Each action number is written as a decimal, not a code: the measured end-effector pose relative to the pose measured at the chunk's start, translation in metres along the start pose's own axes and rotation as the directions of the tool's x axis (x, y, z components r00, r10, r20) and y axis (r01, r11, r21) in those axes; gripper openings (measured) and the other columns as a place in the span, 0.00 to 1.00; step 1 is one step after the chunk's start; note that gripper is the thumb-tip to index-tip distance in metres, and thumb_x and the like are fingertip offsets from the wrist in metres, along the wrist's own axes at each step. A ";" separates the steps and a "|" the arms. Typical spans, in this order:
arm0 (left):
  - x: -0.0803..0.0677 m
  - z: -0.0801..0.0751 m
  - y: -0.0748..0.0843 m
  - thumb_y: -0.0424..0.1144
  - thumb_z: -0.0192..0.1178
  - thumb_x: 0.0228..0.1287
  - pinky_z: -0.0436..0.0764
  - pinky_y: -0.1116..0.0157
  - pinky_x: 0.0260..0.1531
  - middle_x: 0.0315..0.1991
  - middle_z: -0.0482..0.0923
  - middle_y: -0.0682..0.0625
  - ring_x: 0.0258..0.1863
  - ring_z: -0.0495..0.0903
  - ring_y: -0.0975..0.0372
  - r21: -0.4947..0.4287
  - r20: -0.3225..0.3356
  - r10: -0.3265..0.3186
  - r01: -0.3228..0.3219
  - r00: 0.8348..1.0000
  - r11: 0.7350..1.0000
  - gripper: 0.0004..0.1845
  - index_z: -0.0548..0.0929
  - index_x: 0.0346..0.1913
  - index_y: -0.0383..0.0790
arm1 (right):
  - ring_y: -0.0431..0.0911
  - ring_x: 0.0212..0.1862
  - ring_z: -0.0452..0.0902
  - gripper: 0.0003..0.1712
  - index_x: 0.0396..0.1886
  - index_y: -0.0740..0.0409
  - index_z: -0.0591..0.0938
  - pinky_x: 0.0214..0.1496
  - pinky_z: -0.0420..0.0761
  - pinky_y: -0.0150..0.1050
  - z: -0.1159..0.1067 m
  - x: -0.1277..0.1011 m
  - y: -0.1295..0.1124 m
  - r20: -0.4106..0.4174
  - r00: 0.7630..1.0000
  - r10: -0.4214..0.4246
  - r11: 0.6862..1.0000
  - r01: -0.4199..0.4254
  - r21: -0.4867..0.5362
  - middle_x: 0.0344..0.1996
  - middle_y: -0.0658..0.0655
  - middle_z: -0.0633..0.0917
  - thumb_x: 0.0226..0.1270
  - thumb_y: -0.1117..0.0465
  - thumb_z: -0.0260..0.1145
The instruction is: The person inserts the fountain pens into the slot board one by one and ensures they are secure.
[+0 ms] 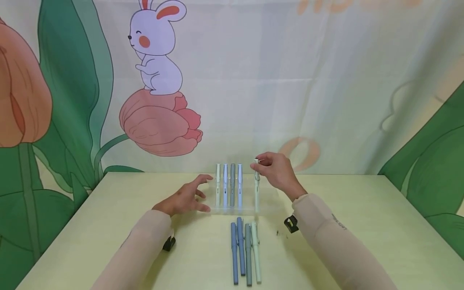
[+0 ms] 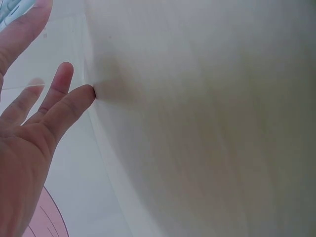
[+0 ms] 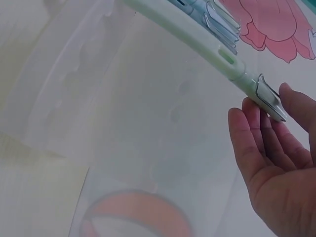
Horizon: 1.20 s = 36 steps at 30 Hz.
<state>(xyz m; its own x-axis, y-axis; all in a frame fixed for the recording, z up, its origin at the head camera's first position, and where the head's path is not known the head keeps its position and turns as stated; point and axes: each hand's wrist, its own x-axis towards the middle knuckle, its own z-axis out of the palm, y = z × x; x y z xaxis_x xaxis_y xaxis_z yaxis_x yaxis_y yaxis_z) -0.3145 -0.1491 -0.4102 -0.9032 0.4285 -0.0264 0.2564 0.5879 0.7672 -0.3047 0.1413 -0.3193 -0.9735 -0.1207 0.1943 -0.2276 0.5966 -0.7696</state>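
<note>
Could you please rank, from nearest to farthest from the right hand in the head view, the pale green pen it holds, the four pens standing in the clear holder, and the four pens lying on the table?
1. Pale green pen: pinched at its top by the right hand.
2. Standing pens: just left of that hand, upright in the clear holder.
3. Lying pens: below, toward the table's near edge.

A pale yellow-green flat surface (image 1: 362, 225) is seen. On it are set a clear plastic pen rack (image 1: 237, 209) and, nearer, four capped pens (image 1: 245, 251) laid side by side.
</note>
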 end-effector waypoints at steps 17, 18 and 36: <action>-0.003 0.000 -0.002 0.33 0.77 0.51 0.81 0.55 0.51 0.75 0.57 0.42 0.55 0.77 0.52 -0.002 0.004 0.034 -0.034 0.999 0.999 0.51 0.58 0.74 0.54 | 0.54 0.42 0.85 0.22 0.54 0.64 0.82 0.46 0.83 0.47 0.006 0.011 0.009 -0.026 0.999 -0.041 0.999 0.041 0.019 0.43 0.62 0.87 0.67 0.54 0.71; -0.002 0.000 -0.001 0.33 0.77 0.51 0.81 0.55 0.51 0.76 0.57 0.42 0.55 0.77 0.52 -0.002 0.004 0.035 -0.035 0.999 0.999 0.51 0.58 0.74 0.54 | 0.54 0.42 0.85 0.23 0.54 0.64 0.82 0.46 0.83 0.47 0.006 0.012 0.009 -0.028 0.999 -0.041 0.999 0.042 0.018 0.43 0.62 0.87 0.67 0.54 0.71; 0.000 0.000 0.001 0.32 0.78 0.50 0.81 0.54 0.50 0.76 0.58 0.43 0.56 0.78 0.52 0.000 -0.005 0.006 -0.006 1.000 1.000 0.51 0.58 0.74 0.53 | 0.53 0.41 0.84 0.20 0.52 0.62 0.83 0.45 0.83 0.47 0.010 0.015 0.007 -0.057 0.997 -0.060 0.998 0.061 0.013 0.41 0.61 0.88 0.66 0.54 0.72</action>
<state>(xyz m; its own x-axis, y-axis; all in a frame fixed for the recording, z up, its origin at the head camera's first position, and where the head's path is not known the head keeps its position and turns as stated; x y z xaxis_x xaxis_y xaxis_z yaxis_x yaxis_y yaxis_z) -0.3147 -0.1490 -0.4095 -0.9033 0.4285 -0.0185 0.2618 0.5851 0.7676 -0.3215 0.1351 -0.3278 -0.9551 -0.1106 0.2748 -0.2868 0.5779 -0.7640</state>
